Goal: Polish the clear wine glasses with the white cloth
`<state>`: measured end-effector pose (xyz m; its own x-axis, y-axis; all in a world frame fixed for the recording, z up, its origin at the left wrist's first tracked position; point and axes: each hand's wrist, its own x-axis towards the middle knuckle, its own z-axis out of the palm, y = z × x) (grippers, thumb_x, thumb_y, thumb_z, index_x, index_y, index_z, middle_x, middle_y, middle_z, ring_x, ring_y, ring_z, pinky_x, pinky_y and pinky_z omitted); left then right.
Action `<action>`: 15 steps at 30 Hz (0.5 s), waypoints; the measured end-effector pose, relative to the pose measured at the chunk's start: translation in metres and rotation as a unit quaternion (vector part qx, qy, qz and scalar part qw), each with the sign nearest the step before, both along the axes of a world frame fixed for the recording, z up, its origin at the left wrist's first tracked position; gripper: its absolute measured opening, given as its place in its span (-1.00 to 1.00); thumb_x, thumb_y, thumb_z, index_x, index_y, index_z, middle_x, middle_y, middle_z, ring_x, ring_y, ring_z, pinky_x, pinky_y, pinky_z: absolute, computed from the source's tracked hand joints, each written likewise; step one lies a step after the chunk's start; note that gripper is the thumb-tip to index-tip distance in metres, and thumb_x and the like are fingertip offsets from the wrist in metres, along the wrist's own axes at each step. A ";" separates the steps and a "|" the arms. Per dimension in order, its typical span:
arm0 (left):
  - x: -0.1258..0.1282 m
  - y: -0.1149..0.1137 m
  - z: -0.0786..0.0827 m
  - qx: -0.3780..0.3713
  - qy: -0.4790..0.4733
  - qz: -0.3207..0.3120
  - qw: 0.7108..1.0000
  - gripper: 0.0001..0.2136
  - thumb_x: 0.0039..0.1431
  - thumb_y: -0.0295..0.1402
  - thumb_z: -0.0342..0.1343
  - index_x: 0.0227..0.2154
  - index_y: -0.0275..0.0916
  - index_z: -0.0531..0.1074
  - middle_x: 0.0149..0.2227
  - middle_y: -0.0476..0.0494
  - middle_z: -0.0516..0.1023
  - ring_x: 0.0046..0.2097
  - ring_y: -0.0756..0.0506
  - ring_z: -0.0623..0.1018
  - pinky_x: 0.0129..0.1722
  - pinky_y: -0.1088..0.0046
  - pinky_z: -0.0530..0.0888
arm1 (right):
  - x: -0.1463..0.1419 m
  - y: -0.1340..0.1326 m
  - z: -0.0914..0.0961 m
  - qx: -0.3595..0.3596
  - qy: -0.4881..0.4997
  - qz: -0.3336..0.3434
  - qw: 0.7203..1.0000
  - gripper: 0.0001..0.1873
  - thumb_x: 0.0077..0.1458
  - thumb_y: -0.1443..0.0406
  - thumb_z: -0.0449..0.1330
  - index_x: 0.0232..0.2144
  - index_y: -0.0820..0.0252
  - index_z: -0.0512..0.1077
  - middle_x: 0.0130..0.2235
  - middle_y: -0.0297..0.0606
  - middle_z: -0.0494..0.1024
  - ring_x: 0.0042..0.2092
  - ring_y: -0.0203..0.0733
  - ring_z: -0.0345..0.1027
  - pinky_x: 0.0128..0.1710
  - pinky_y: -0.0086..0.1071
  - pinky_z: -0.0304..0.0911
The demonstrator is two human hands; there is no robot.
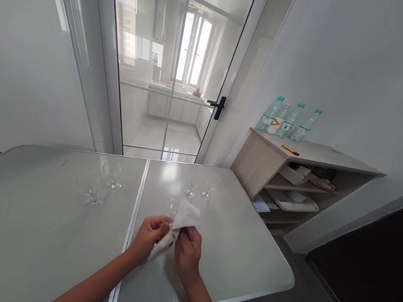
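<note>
Over the near part of the table (232, 255), my left hand (151, 236) is closed with its fingers pinched at the base of a clear stemmed glass (172, 208). The bowl shows above the fingers; its stem and foot are mostly hidden. My right hand (188, 251) is closed on a white cloth (188, 215), possibly a paper napkin. Part of it stands up beside the glass, and another part hangs down between the hands. Both hands are close together, with the cloth touching the left fingers.
Two clear stemmed glasses (190, 192) stand further back on the right, and two more (94, 200) on the left. A metal seam (138, 197) splits the tabletop. Right of the table, a wooden shelf unit (261, 152) carries several plastic bottles (288, 123). Behind is a glass door (185, 133).
</note>
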<state>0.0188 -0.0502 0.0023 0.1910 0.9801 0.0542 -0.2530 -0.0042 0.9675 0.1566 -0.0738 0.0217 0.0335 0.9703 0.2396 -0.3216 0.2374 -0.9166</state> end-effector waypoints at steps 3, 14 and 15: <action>0.001 0.000 0.000 -0.015 0.023 -0.007 1.000 -0.56 0.08 0.04 0.28 -0.54 -0.30 0.46 -0.64 0.01 0.34 -0.58 0.05 0.25 -0.55 0.53 0.18 | 0.018 0.014 0.001 0.175 -0.182 -0.014 0.968 -0.59 0.36 0.30 0.09 0.19 0.05 0.49 0.23 -0.13 0.52 0.38 0.05 0.21 0.37 0.03 0.11; 0.012 -0.012 -0.003 0.050 0.094 0.024 0.994 -0.87 0.00 -0.31 0.30 -0.39 -0.24 0.53 -0.48 -0.04 0.51 -0.39 -0.06 0.45 -0.33 0.45 0.43 | 0.042 0.045 0.043 0.349 -0.378 0.061 0.855 -0.78 0.22 0.37 0.12 -0.23 0.13 0.58 -0.21 -0.20 0.65 -0.09 -0.09 0.53 0.19 -0.08 0.30; 0.011 -0.014 0.001 0.072 0.112 0.023 0.991 -0.86 0.02 -0.31 0.30 -0.37 -0.23 0.54 -0.47 -0.04 0.51 -0.37 -0.07 0.45 -0.30 0.45 0.43 | 0.039 0.045 0.041 0.290 -0.334 0.059 0.895 -0.80 0.23 0.33 0.12 -0.32 0.14 0.57 -0.27 -0.22 0.63 -0.18 -0.12 0.51 0.12 -0.12 0.33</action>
<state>0.0295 -0.0640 0.0034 0.1686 0.9735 0.1545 -0.0281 -0.1519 0.9880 0.1955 -0.0284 0.0623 -0.3994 0.6636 0.6326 0.1970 0.7360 -0.6477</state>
